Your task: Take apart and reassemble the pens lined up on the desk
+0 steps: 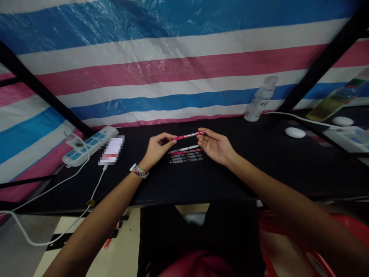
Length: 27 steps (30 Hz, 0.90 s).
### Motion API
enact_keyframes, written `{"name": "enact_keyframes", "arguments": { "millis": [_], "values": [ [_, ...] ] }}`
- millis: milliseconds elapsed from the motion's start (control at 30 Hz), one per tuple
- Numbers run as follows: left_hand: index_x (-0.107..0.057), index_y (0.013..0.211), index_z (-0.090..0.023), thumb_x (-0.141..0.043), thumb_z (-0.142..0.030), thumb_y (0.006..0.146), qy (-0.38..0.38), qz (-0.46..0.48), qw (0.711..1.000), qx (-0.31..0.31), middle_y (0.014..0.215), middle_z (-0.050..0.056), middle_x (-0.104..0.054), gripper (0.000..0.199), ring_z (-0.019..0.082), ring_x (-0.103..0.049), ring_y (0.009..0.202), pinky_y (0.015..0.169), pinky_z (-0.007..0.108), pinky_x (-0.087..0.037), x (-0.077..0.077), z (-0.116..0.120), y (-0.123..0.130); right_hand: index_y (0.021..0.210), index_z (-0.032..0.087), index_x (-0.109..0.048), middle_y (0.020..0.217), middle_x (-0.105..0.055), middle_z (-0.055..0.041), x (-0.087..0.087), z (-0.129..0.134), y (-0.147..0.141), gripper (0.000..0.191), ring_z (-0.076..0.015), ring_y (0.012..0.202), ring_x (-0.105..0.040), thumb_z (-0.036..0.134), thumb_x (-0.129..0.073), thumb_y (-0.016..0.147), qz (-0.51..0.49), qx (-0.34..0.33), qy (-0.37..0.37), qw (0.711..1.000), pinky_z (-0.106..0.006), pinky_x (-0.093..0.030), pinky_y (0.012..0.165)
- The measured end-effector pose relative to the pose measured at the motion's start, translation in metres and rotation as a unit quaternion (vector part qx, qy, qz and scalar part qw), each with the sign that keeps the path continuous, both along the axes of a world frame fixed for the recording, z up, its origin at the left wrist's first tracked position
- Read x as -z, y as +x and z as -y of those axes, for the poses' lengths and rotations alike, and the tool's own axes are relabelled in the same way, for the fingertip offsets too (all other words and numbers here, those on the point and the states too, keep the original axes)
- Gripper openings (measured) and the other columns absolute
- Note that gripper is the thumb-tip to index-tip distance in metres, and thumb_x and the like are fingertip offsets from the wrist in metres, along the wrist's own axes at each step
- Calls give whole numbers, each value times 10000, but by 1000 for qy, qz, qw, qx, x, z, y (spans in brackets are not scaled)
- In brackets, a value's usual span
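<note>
A pink pen (188,135) with a clear barrel is held nearly level above the black table (225,184). My left hand (158,149) pinches its left end between thumb and fingers. At the other end, the fingertips of my right hand (215,145) close on the pen's tip, the palm partly turned up. Just below the held pen, several pens lie side by side on the table: a white one (188,148), a pink one (184,152) and grey ones (186,160). My right fingers partly cover the right ends of the upper ones.
On the left are a power strip (92,145) and a blurred-out phone (112,150) with a cable. A clear bottle (261,100), a white mouse-like object (295,132) and a bottle of yellow liquid (334,100) stand or lie at the right. A striped sheet (173,73) hangs behind.
</note>
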<state>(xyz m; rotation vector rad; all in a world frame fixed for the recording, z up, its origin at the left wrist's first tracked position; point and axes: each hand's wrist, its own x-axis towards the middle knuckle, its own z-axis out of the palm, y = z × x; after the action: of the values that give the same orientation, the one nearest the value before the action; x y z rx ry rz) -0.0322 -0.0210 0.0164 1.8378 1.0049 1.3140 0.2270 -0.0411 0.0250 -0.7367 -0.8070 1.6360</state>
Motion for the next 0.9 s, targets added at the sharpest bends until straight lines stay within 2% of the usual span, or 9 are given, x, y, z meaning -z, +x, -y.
{"name": "enact_keyframes", "arguments": {
  "millis": [167,300,367,467,633,767,900],
  "values": [
    [-860,1007,-212,-874,-401,877,1,-1,1000,-2,1023,84,-848,229,221,-760,904,874,381,-629,1,-1,-1,1062,227,-780,938,-814,-80,0,1,-2,175,-225,943,-787,335,-686,961,5,-2,18,1000,-385,-667,1008],
    [-849,1000,-211,-865,-415,877,2,-7,1000,-3,990,76,-841,239,224,-757,902,863,381,-623,1,-3,-3,1113,225,-802,979,-817,-97,1,1,-2,289,-242,904,-776,452,-686,975,54,5,53,997,-436,-682,937],
    [-839,982,-208,-858,-409,878,3,-12,1000,-6,950,69,-829,227,217,-747,875,842,369,-612,1,-4,-4,1107,219,-821,951,-807,-86,5,-1,-2,277,-231,856,-757,420,-775,923,112,45,98,988,-435,-681,889],
    [-822,969,-206,-828,-371,900,17,-38,999,-7,936,64,-813,180,204,-727,857,834,359,-587,0,-5,-7,995,220,-842,896,-783,-63,13,-7,-2,205,-225,846,-741,341,-876,833,189,118,156,962,-442,-664,893],
    [-802,992,-213,-776,-289,916,49,-114,992,0,965,64,-801,110,218,-715,903,881,384,-557,1,-5,-9,965,242,-851,926,-799,-56,26,-18,3,170,-232,850,-735,305,-864,808,254,148,179,939,-492,-632,952],
    [-791,987,-225,-733,-257,920,71,-170,983,-8,963,58,-801,95,236,-710,932,898,400,-543,5,-6,-10,963,248,-850,969,-825,-62,31,-22,6,124,-255,900,-757,312,-809,865,352,138,218,900,-490,-616,965],
    [-792,986,-237,-729,-261,916,67,-196,978,-8,970,53,-811,97,241,-710,934,904,406,-538,9,-9,-12,974,261,-853,1025,-838,-62,33,-24,8,139,-276,978,-761,231,-736,904,477,127,278,824,-485,-586,995]
  ]
}}
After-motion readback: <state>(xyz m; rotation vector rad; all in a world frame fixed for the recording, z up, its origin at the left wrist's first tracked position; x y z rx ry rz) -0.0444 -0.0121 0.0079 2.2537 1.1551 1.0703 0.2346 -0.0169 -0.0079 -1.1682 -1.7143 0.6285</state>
